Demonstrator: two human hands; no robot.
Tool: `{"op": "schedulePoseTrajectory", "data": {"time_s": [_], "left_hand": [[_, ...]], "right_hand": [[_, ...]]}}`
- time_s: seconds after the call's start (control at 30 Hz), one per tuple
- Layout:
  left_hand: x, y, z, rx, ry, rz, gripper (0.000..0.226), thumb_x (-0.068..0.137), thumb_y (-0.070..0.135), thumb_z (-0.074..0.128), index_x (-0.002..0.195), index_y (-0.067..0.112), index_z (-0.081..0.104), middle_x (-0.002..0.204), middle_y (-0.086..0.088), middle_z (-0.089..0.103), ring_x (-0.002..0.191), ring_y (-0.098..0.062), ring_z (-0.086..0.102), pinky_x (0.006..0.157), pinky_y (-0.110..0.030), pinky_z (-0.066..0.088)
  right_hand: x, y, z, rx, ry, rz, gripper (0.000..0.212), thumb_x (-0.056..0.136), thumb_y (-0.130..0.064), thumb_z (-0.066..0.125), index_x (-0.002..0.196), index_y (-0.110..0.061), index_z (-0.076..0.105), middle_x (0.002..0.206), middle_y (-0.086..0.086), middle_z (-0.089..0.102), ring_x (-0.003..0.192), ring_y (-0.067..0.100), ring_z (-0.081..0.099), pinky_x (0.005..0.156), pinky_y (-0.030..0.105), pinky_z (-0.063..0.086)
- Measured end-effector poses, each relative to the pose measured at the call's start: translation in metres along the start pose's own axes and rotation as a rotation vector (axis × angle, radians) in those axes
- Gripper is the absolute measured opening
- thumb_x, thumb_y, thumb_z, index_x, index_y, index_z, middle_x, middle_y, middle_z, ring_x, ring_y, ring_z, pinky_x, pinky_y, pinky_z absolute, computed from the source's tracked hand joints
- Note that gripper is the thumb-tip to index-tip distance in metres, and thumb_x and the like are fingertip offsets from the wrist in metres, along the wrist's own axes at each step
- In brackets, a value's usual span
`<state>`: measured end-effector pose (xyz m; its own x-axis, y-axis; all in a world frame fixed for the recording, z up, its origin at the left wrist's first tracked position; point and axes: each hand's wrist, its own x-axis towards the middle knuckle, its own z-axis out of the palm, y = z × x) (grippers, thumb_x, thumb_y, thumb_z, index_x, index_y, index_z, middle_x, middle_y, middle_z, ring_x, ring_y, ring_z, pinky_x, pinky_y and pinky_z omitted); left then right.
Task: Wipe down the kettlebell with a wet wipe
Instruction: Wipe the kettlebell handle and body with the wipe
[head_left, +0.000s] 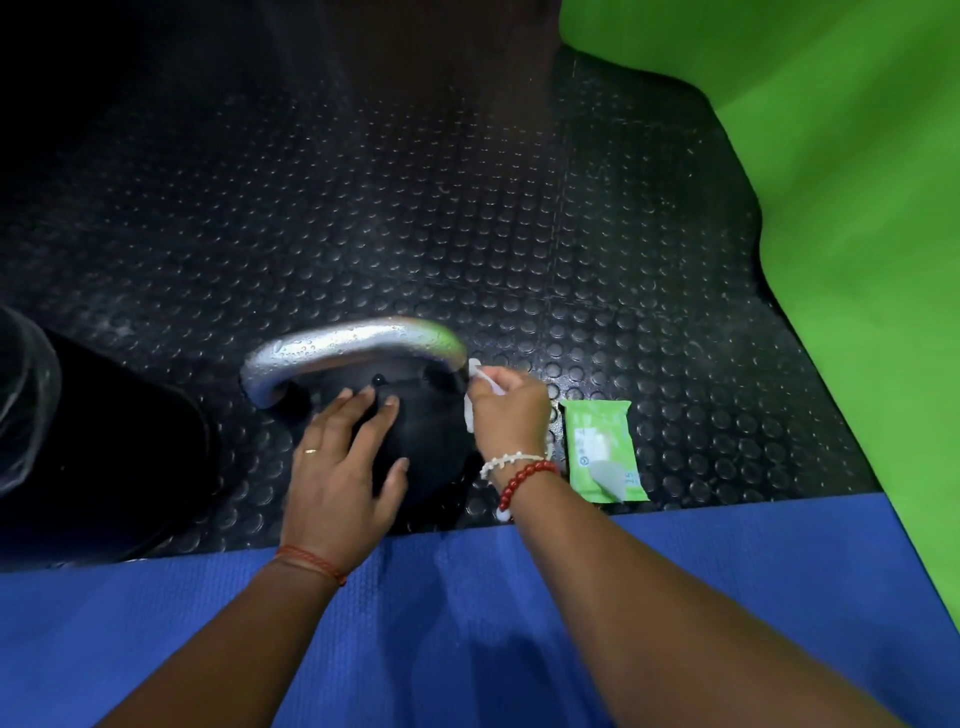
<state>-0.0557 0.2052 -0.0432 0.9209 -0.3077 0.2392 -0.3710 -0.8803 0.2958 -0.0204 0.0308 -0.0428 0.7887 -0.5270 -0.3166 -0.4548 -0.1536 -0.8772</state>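
A black kettlebell (431, 431) with a wet, silver handle (353, 345) stands on the studded black floor. My left hand (340, 467) lies flat on the top of its body, fingers spread. My right hand (511, 410) is closed on a white wet wipe (474, 387) and presses it against the kettlebell's right side, just below the right end of the handle. Most of the wipe is hidden inside the hand.
A green wet-wipe pack (602, 449) lies on the floor just right of my right hand, its flap lifted. A blue mat (467, 623) runs along the near edge, a green mat (857, 208) on the right. A dark object (78, 441) sits to the left.
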Motion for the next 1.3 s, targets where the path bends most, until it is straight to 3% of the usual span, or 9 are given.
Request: {"op": "schedulePoseTrajectory", "data": {"time_s": [0.1, 0.17, 0.27, 0.43, 0.57, 0.67, 0.83, 1.03, 1.3], "left_hand": [[0.001, 0.000, 0.000, 0.026, -0.017, -0.010, 0.054, 0.082, 0.037, 0.051, 0.130, 0.012, 0.053, 0.136, -0.010, 0.047, 0.132, -0.030, 0.038, 0.108, -0.040, 0.030], [0.001, 0.000, -0.001, 0.033, -0.024, -0.013, 0.054, 0.082, 0.037, 0.051, 0.130, 0.013, 0.053, 0.135, -0.009, 0.048, 0.131, -0.029, 0.038, 0.105, -0.041, 0.033], [0.002, 0.000, 0.000, 0.029, -0.026, -0.019, 0.053, 0.082, 0.038, 0.050, 0.129, 0.014, 0.054, 0.134, -0.009, 0.049, 0.130, -0.028, 0.039, 0.102, -0.044, 0.036], [0.004, 0.002, 0.001, 0.049, 0.002, -0.049, 0.045, 0.087, 0.040, 0.047, 0.123, 0.017, 0.057, 0.132, -0.007, 0.051, 0.124, -0.028, 0.042, 0.093, -0.045, 0.039], [0.005, 0.000, 0.000, 0.083, 0.006, -0.050, 0.045, 0.084, 0.043, 0.049, 0.121, 0.019, 0.060, 0.133, -0.007, 0.050, 0.115, -0.028, 0.042, 0.088, -0.045, 0.041], [0.005, -0.001, 0.000, 0.115, -0.005, -0.050, 0.046, 0.083, 0.045, 0.050, 0.121, 0.022, 0.059, 0.139, -0.006, 0.047, 0.111, -0.028, 0.043, 0.083, -0.044, 0.042], [0.007, -0.001, -0.001, 0.121, -0.010, -0.058, 0.048, 0.082, 0.047, 0.049, 0.122, 0.023, 0.057, 0.140, -0.003, 0.047, 0.111, -0.028, 0.044, 0.082, -0.043, 0.042], [0.008, 0.001, -0.001, 0.141, 0.002, -0.057, 0.060, 0.082, 0.048, 0.047, 0.134, 0.017, 0.049, 0.140, -0.003, 0.047, 0.114, -0.023, 0.040, 0.081, -0.041, 0.043], [0.007, 0.000, -0.001, 0.144, 0.007, -0.049, 0.063, 0.083, 0.048, 0.047, 0.136, 0.014, 0.047, 0.138, -0.004, 0.048, 0.115, -0.022, 0.040, 0.082, -0.041, 0.044]], "right_hand": [[-0.006, 0.003, 0.009, 0.150, -0.019, 0.096, 0.025, 0.090, -0.004, 0.054, 0.110, -0.001, 0.067, 0.113, -0.002, 0.058, 0.073, 0.001, 0.050, 0.059, 0.000, 0.036], [-0.007, 0.002, 0.009, 0.285, -0.047, 0.206, 0.032, 0.090, 0.000, 0.047, 0.112, -0.009, 0.068, 0.087, -0.005, 0.070, 0.054, 0.001, 0.045, 0.052, 0.013, 0.039], [-0.008, 0.003, 0.004, 0.305, -0.095, 0.264, 0.042, 0.091, 0.002, 0.040, 0.116, -0.018, 0.067, 0.046, -0.018, 0.053, 0.034, 0.002, 0.027, 0.035, 0.016, 0.027], [-0.005, -0.008, -0.001, 0.268, -0.119, 0.166, 0.038, 0.093, -0.002, 0.045, 0.114, -0.024, 0.067, 0.063, -0.010, 0.062, 0.040, 0.006, 0.036, 0.037, 0.019, 0.035], [-0.003, -0.011, 0.003, 0.288, -0.066, 0.110, 0.027, 0.091, -0.002, 0.052, 0.093, -0.023, 0.068, 0.093, 0.000, 0.071, 0.078, 0.016, 0.066, 0.073, 0.030, 0.057], [-0.003, -0.011, 0.005, 0.325, -0.036, 0.118, 0.028, 0.091, -0.004, 0.054, 0.083, -0.025, 0.070, 0.083, -0.003, 0.071, 0.072, 0.012, 0.063, 0.068, 0.024, 0.054], [-0.009, -0.003, 0.003, 0.250, -0.083, 0.124, 0.027, 0.093, -0.009, 0.052, 0.113, -0.015, 0.069, 0.076, 0.002, 0.070, 0.056, 0.012, 0.051, 0.056, 0.029, 0.051], [-0.011, -0.003, 0.004, 0.254, -0.053, 0.095, 0.029, 0.093, -0.007, 0.051, 0.115, -0.017, 0.067, 0.063, -0.009, 0.062, 0.033, 0.000, 0.031, 0.036, 0.015, 0.031], [0.000, -0.007, 0.000, 0.190, -0.123, 0.038, 0.027, 0.092, -0.005, 0.051, 0.107, -0.017, 0.070, 0.085, -0.003, 0.071, 0.066, 0.013, 0.068, 0.065, 0.027, 0.058]]}}
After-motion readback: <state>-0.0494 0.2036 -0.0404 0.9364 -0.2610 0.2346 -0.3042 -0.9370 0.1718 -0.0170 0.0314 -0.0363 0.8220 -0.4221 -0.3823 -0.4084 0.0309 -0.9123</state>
